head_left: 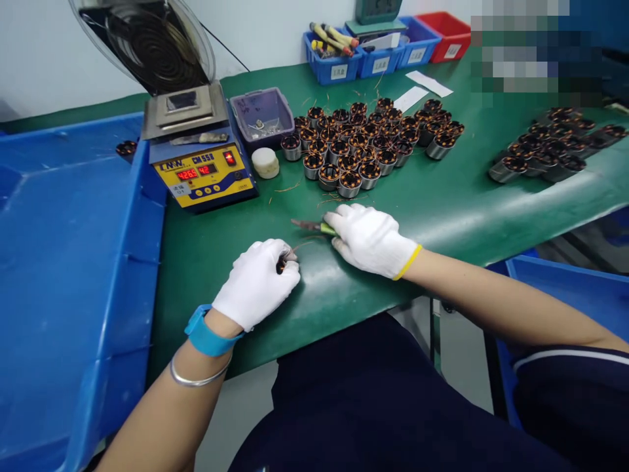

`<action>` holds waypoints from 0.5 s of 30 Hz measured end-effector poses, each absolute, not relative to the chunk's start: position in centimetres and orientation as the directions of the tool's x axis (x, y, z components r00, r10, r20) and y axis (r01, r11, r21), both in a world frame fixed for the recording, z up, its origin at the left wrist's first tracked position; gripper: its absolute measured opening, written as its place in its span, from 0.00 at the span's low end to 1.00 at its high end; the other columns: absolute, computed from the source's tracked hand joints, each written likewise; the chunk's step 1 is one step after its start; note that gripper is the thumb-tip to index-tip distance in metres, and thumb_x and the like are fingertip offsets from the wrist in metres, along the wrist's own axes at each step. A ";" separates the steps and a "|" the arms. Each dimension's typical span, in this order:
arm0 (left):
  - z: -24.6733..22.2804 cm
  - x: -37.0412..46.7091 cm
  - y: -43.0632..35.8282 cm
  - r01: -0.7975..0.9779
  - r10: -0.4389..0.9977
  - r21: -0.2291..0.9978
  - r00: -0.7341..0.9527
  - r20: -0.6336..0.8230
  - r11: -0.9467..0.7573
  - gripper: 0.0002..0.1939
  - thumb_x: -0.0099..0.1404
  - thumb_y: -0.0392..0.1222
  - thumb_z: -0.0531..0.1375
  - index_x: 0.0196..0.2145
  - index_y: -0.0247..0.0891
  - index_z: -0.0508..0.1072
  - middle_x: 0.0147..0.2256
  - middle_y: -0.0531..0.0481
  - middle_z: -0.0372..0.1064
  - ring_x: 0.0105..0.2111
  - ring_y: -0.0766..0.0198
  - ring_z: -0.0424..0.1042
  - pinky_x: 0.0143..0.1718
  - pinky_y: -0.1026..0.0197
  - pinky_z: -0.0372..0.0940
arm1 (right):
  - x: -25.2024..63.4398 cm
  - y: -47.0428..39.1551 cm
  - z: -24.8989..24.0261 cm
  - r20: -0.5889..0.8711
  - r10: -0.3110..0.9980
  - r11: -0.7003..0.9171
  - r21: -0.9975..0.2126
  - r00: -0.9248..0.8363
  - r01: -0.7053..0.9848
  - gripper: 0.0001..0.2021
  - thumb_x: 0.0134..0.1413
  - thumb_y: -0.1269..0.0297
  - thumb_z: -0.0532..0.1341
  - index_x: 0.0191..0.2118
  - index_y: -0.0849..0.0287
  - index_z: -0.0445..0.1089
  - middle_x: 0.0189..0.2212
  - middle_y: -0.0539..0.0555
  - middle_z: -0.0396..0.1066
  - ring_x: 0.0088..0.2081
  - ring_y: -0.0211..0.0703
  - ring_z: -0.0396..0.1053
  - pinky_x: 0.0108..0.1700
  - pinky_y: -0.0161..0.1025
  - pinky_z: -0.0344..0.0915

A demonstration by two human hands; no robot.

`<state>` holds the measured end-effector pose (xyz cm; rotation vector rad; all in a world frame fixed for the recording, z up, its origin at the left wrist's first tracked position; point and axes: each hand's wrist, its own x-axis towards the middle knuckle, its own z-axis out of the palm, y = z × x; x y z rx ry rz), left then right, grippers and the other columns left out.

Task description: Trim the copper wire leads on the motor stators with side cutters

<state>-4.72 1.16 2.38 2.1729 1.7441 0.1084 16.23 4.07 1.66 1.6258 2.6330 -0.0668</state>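
My left hand (260, 278), in a white glove, is closed around a motor stator (281, 265). Only its dark core and a bit of copper show between thumb and fingers. A thin copper wire (312, 237) runs from it toward the right. In my right hand (368, 237), also gloved in white, is a green-handled tool (326, 229) with a dark pointed blade aimed left. The blade is slightly blurred, and its exact kind cannot be made out. Beyond both hands stands a cluster of wound stators (349, 183) in silver casings.
A solder pot (204, 174) with a lit display stands at the back left, beside a purple bin (263, 118) and a round white block (265, 162). A large blue tray (130, 262) borders the left side. More stators (543, 147) lie right; tool boxes (339, 69) line the wall.
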 end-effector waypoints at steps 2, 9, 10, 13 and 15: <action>2.0 -4.7 1.3 0.924 0.963 0.332 0.241 -0.123 -0.188 0.10 0.64 0.44 0.52 0.35 0.41 0.73 0.36 0.46 0.75 0.41 0.51 0.73 0.40 0.53 0.65 | 17.0 4.8 0.7 0.030 0.896 0.443 -0.128 -0.443 0.888 0.29 0.61 0.64 0.53 0.66 0.68 0.57 0.54 0.68 0.68 0.54 0.62 0.67 0.54 0.54 0.64; 1.2 -4.9 1.6 0.874 0.960 0.451 0.257 -0.111 -0.182 0.13 0.66 0.44 0.51 0.34 0.41 0.75 0.37 0.47 0.76 0.42 0.52 0.71 0.41 0.54 0.63 | 18.5 3.9 2.9 0.091 0.959 0.234 -0.789 -0.268 0.568 0.32 0.57 0.66 0.51 0.68 0.62 0.50 0.49 0.62 0.70 0.43 0.50 0.72 0.45 0.50 0.71; 1.2 -5.0 1.6 0.868 0.960 0.462 0.259 -0.103 -0.184 0.14 0.67 0.44 0.51 0.34 0.41 0.75 0.37 0.48 0.77 0.42 0.52 0.71 0.42 0.54 0.63 | 18.5 3.3 3.5 -0.010 0.939 0.150 -0.887 -0.345 0.436 0.31 0.56 0.66 0.52 0.66 0.61 0.52 0.43 0.59 0.71 0.38 0.47 0.72 0.41 0.47 0.72; 1.1 -5.0 1.6 0.858 0.958 0.471 0.274 -0.080 -0.206 0.14 0.68 0.42 0.50 0.34 0.41 0.75 0.37 0.48 0.77 0.41 0.53 0.71 0.42 0.55 0.62 | 18.3 1.5 4.2 -0.333 0.705 -0.296 -0.941 -0.626 0.167 0.28 0.51 0.63 0.59 0.59 0.56 0.58 0.33 0.50 0.69 0.31 0.41 0.71 0.33 0.42 0.73; 1.0 -5.0 1.6 0.863 0.957 0.453 0.282 -0.068 -0.222 0.15 0.68 0.42 0.49 0.34 0.40 0.75 0.36 0.47 0.76 0.40 0.54 0.71 0.41 0.55 0.62 | 18.1 0.7 3.6 -0.455 0.520 -0.515 -0.842 -0.723 0.159 0.25 0.50 0.62 0.63 0.55 0.55 0.59 0.31 0.47 0.67 0.30 0.39 0.72 0.31 0.40 0.73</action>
